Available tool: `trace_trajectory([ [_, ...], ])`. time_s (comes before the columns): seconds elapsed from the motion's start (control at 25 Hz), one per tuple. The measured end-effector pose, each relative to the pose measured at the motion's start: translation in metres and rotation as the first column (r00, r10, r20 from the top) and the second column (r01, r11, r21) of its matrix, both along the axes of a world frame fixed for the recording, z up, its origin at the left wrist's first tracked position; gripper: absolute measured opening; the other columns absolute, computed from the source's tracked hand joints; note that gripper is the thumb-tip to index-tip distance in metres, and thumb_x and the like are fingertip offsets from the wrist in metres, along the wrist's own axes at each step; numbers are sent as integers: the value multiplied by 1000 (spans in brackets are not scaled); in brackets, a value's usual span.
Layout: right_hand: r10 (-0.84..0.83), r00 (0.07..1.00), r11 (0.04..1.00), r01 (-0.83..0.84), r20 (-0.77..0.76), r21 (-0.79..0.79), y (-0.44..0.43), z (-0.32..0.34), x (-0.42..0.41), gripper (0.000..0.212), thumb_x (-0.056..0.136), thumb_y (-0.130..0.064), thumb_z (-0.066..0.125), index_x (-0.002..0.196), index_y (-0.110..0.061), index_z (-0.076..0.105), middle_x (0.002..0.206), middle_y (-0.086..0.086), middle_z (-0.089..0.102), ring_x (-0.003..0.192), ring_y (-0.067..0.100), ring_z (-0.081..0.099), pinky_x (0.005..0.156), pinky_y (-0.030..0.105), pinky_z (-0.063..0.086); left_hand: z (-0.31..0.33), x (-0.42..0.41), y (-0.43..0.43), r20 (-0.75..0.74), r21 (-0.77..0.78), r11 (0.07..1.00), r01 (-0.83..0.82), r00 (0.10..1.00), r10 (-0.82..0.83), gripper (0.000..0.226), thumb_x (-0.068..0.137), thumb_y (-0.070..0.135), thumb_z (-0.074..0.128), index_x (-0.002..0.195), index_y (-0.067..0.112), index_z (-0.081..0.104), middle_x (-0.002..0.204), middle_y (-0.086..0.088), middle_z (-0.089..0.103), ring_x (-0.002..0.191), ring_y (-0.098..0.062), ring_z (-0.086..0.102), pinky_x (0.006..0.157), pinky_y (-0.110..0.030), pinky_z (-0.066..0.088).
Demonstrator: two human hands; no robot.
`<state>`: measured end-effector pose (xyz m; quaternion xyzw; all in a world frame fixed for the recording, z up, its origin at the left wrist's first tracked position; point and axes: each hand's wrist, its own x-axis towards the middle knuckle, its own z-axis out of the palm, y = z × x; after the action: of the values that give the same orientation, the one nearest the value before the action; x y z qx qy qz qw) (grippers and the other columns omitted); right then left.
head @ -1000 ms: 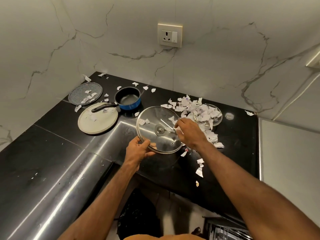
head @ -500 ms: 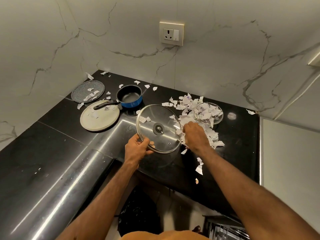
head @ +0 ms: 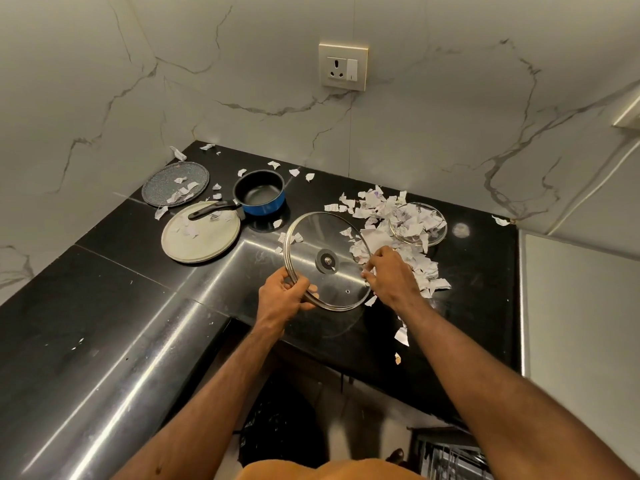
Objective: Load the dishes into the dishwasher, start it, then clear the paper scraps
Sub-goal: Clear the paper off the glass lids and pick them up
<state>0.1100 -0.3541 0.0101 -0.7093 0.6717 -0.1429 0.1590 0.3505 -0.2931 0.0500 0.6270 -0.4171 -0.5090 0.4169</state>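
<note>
Lid (head: 322,233) held up off the table (head: 104,317), just inside the near edge by the inner corner, tilted. Gripped at the near-left rim by the left hand (head: 284,296), fingers and thumb curled round the metal band. Right hand (head: 393,277) at the opposite rim, fingers (head: 369,271) curled against it; pinching rim or paper, cannot tell. Both hands at the lid, the left plainly carrying.

Round, so no long axis. Clear glass, thin steel rim, dark screw fitting at the centre, one small vent hole. A few scraps (head: 375,202) on the far-right part, many more heaped on the table just beyond.

What looks like the rack (head: 450,459) low at the near right, below the table edge, on the right arm's side. Probably a swing down and rightward from here, after tipping the paper off.
</note>
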Motion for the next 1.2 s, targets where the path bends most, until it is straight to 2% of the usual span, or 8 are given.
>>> trace_trajectory([
  [0.2, 41, 992, 999, -43, -119, -7, 8, -1, 1, 18, 97, -36, 67, 101, -19, 71, 119, -1, 56, 98, 15, 57, 88, 38, 53, -8, 3, 6, -15, 32, 999, 18, 1000, -18, 16, 97, 13, 67, 112, 9, 63, 93, -11, 79, 88, -23, 78, 78, -48, 65],
  [0.32, -147, 951, 982, 174, 273, -78, 12, 5, -2, 10, 97, -30, 66, 101, -21, 61, 111, -5, 56, 93, 13, 60, 79, 33, 55, -8, 6, 5, -16, 41, 999, 23, 1000, -22, 16, 97, 13, 67, 112, 9, 63, 92, -10, 79, 87, -23, 78, 79, -47, 65],
  [0.4, -272, 898, 943, 321, 347, -91, 11, 9, -5, 27, 97, -31, 69, 121, -21, 61, 129, -2, 56, 114, 16, 59, 99, 40, 52, -10, 9, 3, -18, 45, 999, 14, 1000, -13, 15, 97, 13, 68, 111, 10, 64, 92, -10, 79, 87, -23, 78, 79, -47, 65],
  [0.48, -218, 921, 963, 257, 324, -82, 10, 11, -1, 40, 94, -39, 75, 129, -24, 63, 133, -5, 59, 123, 13, 54, 109, 43, 45, -12, 9, 3, -37, 48, 999, 4, 999, -3, 15, 97, 14, 68, 111, 10, 64, 93, -10, 79, 88, -22, 78, 79, -48, 65],
  [0.6, -42, 890, 997, 8, 454, 75, 15, 17, 26, 25, 91, -39, 78, 112, -25, 77, 107, -10, 72, 98, 3, 65, 97, 40, 57, -12, 6, 1, -72, 50, 998, 35, 997, -31, 15, 97, 13, 67, 111, 9, 63, 94, -11, 79, 90, -23, 78, 80, -48, 65],
  [1.0, -170, 962, 985, 160, 216, 62, 19, 19, 49, 9, 100, -23, 67, 102, -17, 74, 96, -2, 70, 86, 11, 66, 78, 28, 55, -17, 6, -1, -173, 73, 996, 50, 984, -37, 14, 97, 9, 67, 110, 5, 63, 95, -15, 78, 90, -27, 78, 76, -44, 65],
  [1.12, -374, 823, 909, 417, 428, -7, 22, 23, 35, 20, 98, -13, 68, 117, -19, 69, 109, -3, 69, 93, 9, 66, 81, 28, 59, -15, 13, -3, -202, 59, 997, 59, 978, -46, 15, 97, 10, 66, 110, 4, 63, 94, -14, 79, 90, -27, 78, 74, -41, 65],
  [1.2, -295, 845, 951, 306, 446, 48, 26, 22, 33, 19, 96, -17, 73, 114, -21, 74, 107, -6, 72, 92, 5, 67, 87, 30, 61, -16, 16, -5, -213, 56, 996, 73, 975, -59, 16, 97, 11, 67, 112, 6, 64, 94, -13, 79, 91, -27, 78, 77, -44, 65],
])
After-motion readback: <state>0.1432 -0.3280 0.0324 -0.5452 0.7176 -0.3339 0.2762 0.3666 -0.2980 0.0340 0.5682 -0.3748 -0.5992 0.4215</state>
